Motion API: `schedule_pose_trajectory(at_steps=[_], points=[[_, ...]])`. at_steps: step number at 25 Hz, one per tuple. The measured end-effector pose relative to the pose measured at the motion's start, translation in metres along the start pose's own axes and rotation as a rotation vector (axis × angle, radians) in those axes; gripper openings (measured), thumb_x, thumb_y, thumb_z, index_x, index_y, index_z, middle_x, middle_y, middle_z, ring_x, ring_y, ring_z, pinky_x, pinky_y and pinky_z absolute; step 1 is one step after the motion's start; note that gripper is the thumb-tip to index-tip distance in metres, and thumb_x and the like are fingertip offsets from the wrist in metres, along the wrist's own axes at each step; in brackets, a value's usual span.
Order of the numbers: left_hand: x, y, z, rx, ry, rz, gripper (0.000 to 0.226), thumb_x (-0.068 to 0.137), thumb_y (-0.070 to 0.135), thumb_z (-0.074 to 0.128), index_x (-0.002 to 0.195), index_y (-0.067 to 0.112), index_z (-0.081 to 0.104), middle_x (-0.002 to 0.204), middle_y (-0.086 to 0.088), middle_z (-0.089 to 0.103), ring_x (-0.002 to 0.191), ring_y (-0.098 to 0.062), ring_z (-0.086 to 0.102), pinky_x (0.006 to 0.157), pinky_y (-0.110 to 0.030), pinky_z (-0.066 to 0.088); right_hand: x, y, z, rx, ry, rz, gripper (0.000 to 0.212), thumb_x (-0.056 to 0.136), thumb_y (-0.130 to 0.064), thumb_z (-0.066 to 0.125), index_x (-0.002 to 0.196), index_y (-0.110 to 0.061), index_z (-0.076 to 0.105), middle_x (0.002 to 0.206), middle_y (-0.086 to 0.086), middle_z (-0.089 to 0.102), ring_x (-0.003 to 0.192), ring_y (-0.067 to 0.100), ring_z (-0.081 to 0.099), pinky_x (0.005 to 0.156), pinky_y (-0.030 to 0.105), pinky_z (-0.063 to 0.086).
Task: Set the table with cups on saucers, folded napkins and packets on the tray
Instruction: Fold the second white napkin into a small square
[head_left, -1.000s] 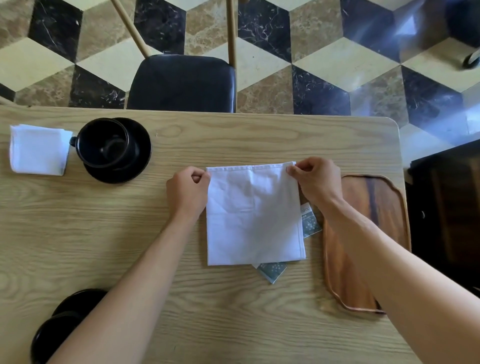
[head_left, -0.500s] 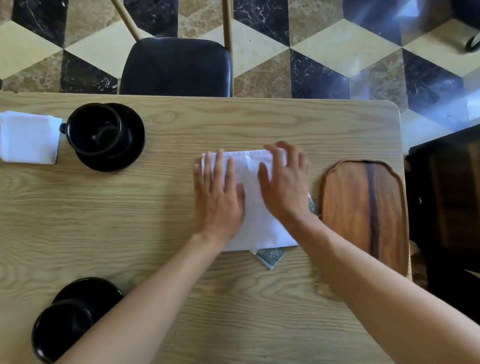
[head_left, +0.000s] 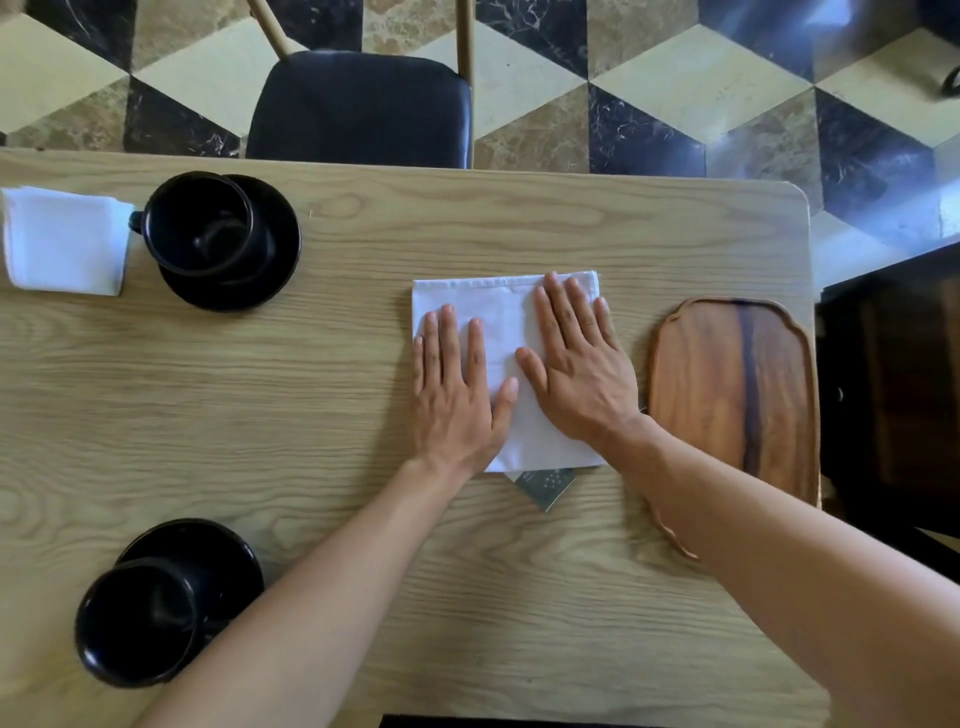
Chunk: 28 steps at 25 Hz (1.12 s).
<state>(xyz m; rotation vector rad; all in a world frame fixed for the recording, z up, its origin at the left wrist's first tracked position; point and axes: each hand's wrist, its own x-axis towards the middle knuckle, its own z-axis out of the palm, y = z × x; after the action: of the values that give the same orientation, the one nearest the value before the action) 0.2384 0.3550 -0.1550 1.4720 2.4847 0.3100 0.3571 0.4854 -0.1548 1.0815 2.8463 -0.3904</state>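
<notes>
Head view shows the left hand (head_left: 451, 395) and right hand (head_left: 576, 364) spread flat, pressing the white napkin (head_left: 498, 317) at mid-surface over a packet (head_left: 543, 486), so folding is underway; next likely comes another fold.

Soft daylight, floor glare upper right, wide-angle edge bending.

Single head cam, looking steeply down from above the table (head_left: 519, 597), close range. Far edge, chair (head_left: 358, 104) and floor (head_left: 675, 78) at frame top; forearms enter from the bottom.
</notes>
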Motion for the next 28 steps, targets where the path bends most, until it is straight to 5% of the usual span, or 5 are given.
schedule_pose_trajectory(at_steps=[7,17,21,24,28], points=[[-0.043,-0.022,0.001,0.110,0.004,0.090,0.076,0.102,0.049,0.037,0.158,-0.001,0.023,0.165,-0.029,0.012,0.155,-0.042,0.009,0.122,-0.058,0.019,-0.058,-0.015,0.015,0.012,0.104,-0.256,0.065,0.108,-0.040,0.033,0.158,0.001,0.026,0.168,0.020,0.018,0.157,0.035,0.015,0.126,0.053,0.018],[-0.046,-0.020,-0.017,0.055,-0.121,0.057,0.082,0.098,0.057,0.036,0.157,0.001,0.027,0.164,-0.030,0.012,0.154,-0.043,0.009,0.122,-0.060,0.014,-0.066,-0.016,-0.001,0.086,-0.048,-0.195,0.064,0.106,-0.041,0.037,0.157,-0.002,0.033,0.168,0.021,0.019,0.157,0.035,0.014,0.126,0.051,0.016],[-0.063,-0.033,-0.035,0.005,0.027,0.377,0.053,0.085,0.045,0.068,0.116,0.002,0.070,0.127,-0.023,0.062,0.124,-0.041,0.057,0.113,-0.056,0.036,-0.089,0.000,-0.016,0.151,0.118,-0.292,0.030,0.097,-0.026,0.058,0.121,-0.009,0.064,0.130,0.015,0.056,0.124,0.035,0.050,0.106,0.045,0.044],[-0.080,-0.047,-0.046,-0.030,0.011,0.514,0.021,0.076,0.023,0.082,0.086,0.007,0.071,0.093,-0.010,0.065,0.090,-0.031,0.063,0.090,-0.041,0.047,-0.110,0.015,-0.021,0.126,0.077,-0.353,0.023,0.083,-0.017,0.070,0.106,-0.011,0.070,0.107,0.009,0.062,0.102,0.032,0.059,0.087,0.045,0.051],[-0.084,-0.050,-0.050,-0.005,-0.024,0.497,0.002,0.083,0.005,0.069,0.080,0.004,0.069,0.087,-0.011,0.065,0.085,-0.032,0.063,0.076,-0.043,0.054,-0.115,0.020,-0.021,0.089,0.063,-0.381,0.025,0.077,-0.008,0.075,0.102,-0.009,0.073,0.103,0.008,0.067,0.095,0.032,0.066,0.081,0.043,0.055]])
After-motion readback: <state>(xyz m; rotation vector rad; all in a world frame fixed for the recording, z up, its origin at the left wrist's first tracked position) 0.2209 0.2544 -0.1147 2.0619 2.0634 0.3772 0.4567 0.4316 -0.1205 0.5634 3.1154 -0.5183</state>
